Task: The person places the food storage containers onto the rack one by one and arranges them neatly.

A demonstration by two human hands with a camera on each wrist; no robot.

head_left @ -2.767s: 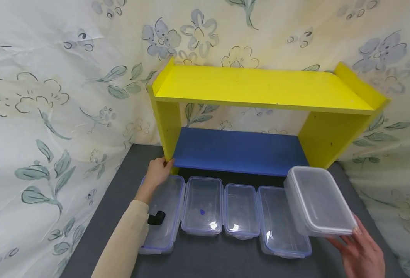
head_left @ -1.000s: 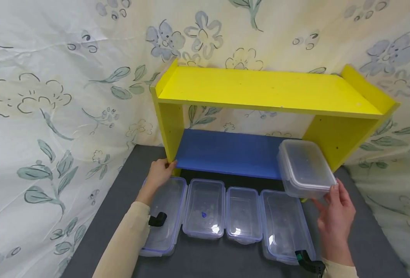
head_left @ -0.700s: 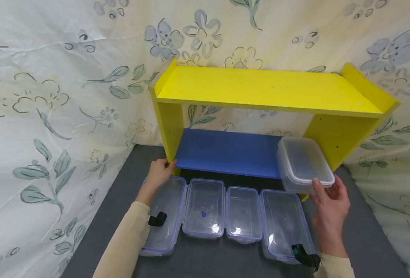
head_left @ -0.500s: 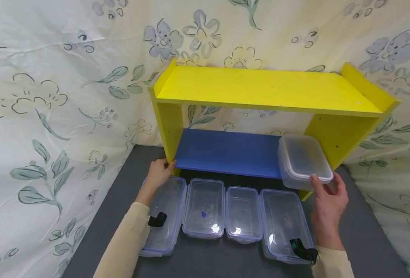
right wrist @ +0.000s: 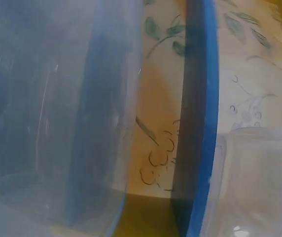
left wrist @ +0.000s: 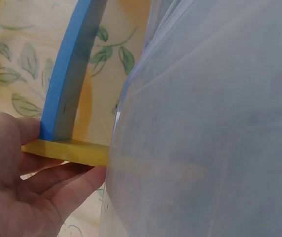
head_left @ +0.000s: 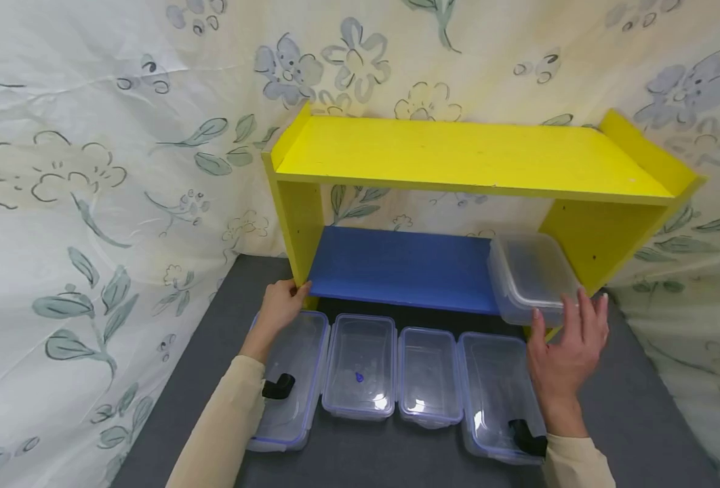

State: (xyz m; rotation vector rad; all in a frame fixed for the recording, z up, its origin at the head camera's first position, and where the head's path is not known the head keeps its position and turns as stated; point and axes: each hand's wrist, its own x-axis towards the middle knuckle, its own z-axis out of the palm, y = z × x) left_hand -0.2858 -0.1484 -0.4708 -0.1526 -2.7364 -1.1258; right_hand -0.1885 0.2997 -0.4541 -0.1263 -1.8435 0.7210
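In the head view my left hand [head_left: 279, 308] grips the lower left side panel [head_left: 293, 234] of a yellow shelf unit. The left wrist view shows the thumb by the blue board [left wrist: 64, 79] and fingers round the yellow edge [left wrist: 77, 152]. A clear lidded food container [head_left: 533, 271] stands at the right end of the blue shelf [head_left: 403, 264], close to the right side panel, its front end near the board's front edge. My right hand [head_left: 564, 359] is at that front end, fingers extended upward against it. In the right wrist view the container [right wrist: 259, 182] appears beside the board.
Several lidded containers lie in a row on the dark table [head_left: 348, 454] before the shelf: a large left one [head_left: 299, 366], two smaller ones [head_left: 360, 352] [head_left: 428, 366], and a right one [head_left: 497, 386] under my right wrist. The yellow top shelf [head_left: 470, 152] overhangs the blue one.
The held container has gone from in front of the shelf, up and back onto the blue board's right end. My right hand has loosened its grip and straightened its fingers. The left hand stays put.
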